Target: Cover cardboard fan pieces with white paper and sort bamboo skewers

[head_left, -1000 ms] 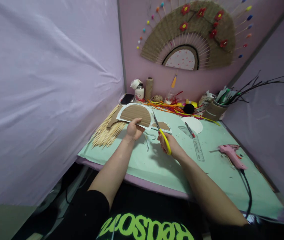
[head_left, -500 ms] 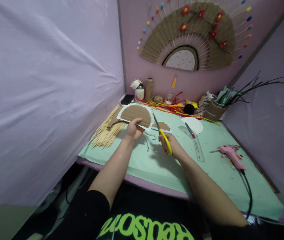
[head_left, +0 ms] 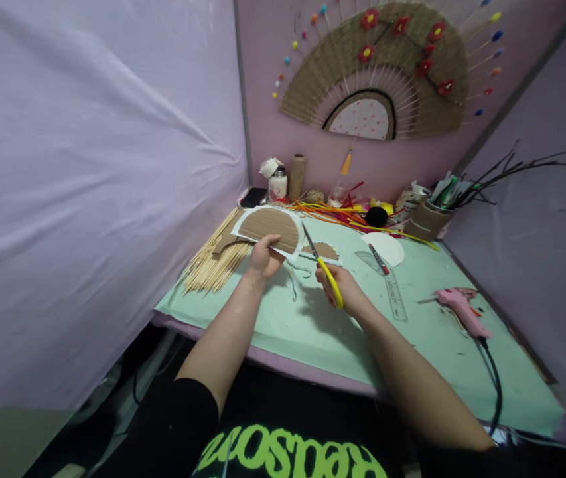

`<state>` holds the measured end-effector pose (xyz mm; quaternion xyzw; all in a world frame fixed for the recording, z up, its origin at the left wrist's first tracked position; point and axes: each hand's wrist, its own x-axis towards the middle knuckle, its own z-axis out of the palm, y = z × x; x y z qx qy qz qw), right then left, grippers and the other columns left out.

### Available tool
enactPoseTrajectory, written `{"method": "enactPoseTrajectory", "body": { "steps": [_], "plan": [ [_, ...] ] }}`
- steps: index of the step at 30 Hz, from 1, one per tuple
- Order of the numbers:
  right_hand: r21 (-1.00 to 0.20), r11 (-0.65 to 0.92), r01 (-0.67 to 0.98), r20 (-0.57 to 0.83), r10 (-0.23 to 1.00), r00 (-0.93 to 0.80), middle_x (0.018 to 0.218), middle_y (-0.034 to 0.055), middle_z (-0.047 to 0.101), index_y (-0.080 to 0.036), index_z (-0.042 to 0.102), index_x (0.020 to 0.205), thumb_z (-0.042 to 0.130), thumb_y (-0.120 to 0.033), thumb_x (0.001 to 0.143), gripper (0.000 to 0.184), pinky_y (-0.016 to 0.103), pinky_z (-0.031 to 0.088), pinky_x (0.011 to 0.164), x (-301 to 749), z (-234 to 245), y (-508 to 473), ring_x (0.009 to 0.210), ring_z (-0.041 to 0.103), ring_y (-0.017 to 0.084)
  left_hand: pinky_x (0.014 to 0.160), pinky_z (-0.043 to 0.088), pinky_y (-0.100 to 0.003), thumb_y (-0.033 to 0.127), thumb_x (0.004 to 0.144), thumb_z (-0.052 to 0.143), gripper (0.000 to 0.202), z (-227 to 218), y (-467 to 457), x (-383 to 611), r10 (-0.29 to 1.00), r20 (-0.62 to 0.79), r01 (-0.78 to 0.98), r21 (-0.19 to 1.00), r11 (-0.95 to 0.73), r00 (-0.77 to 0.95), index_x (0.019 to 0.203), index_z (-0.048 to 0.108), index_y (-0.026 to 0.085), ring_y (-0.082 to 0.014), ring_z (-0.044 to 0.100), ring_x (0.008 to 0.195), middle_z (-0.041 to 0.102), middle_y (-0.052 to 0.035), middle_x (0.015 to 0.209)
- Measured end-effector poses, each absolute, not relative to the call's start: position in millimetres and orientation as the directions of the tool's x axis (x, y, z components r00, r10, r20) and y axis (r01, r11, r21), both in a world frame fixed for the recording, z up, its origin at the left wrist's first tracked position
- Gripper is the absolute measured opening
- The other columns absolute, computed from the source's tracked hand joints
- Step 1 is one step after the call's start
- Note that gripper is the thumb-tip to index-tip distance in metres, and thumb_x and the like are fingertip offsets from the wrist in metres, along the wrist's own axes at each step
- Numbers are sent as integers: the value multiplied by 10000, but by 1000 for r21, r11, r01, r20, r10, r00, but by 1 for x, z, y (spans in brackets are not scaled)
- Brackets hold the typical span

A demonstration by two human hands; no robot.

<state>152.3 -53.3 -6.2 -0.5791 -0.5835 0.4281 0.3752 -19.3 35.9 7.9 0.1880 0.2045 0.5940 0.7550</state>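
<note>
My left hand (head_left: 265, 257) grips a half-round piece of cardboard (head_left: 270, 226) by its lower edge, thumb on top. A white margin of paper or cloth borders the cardboard. In my right hand (head_left: 342, 287) is a pair of scissors (head_left: 332, 285) with yellow handles, its blades pointing up and left near the right edge of the white margin. Whether the blades touch the margin I cannot tell. Behind the scissors lies another cardboard piece (head_left: 323, 251) with a ragged rim. Thin offcut strips (head_left: 293, 282) lie on the table below the held piece.
Bamboo sticks (head_left: 217, 272) lie at the left. To the right are a clear ruler (head_left: 396, 299), a red marker (head_left: 379, 259), a white paper half-disc (head_left: 387, 248) and a pink glue gun (head_left: 463, 312) with its cord. Coloured pipe cleaners (head_left: 332, 214) and a pot of twigs (head_left: 426, 220) stand behind.
My left hand and the cardboard have shifted very slightly to the left. The scissors stay almost in place.
</note>
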Motion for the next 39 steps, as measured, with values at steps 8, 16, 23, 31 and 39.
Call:
{"method": "enactPoseTrajectory", "body": {
  "steps": [8,16,23,31,39],
  "plan": [
    [-915,19,404,-17,996,-83,463,-60,419,-200,460,745,473,-677,804,481,218,313,363,152,-2,-56,356,408,95,930,498,-396,78,620,575,274,10,33,-19,964,-79,-774,581,252,255,866,671,150,-227,684,908,716,-29,773],
    [-927,5,374,-26,997,-78,437,-61,407,-208,459,745,484,-733,770,526,226,304,342,155,-7,-53,334,397,102,927,498,-418,95,585,600,181,6,34,-21,948,-94,-731,615,296,304,751,645,153,-255,671,968,725,-46,810],
    [-928,-6,373,-32,998,-62,417,-54,410,-213,439,707,490,-745,757,537,227,299,335,153,-1,-56,322,403,107,920,499,-415,101,587,597,207,4,35,-21,950,-76,-727,626,282,304,778,660,150,-255,672,955,725,-44,813],
    [-937,-33,348,-53,997,-49,402,-67,387,-215,442,692,560,-721,713,519,224,279,321,153,8,-58,307,383,103,898,508,-412,100,595,581,251,6,35,-21,953,-91,-731,621,281,290,824,667,155,-251,670,944,719,-37,806],
    [-936,-72,345,-86,996,-27,394,-76,371,-215,440,672,599,-662,705,475,219,272,313,155,6,-56,298,364,95,892,513,-405,90,578,584,221,9,34,-21,953,-107,-736,612,289,285,779,648,156,-247,672,924,704,-35,756]
  ]
}}
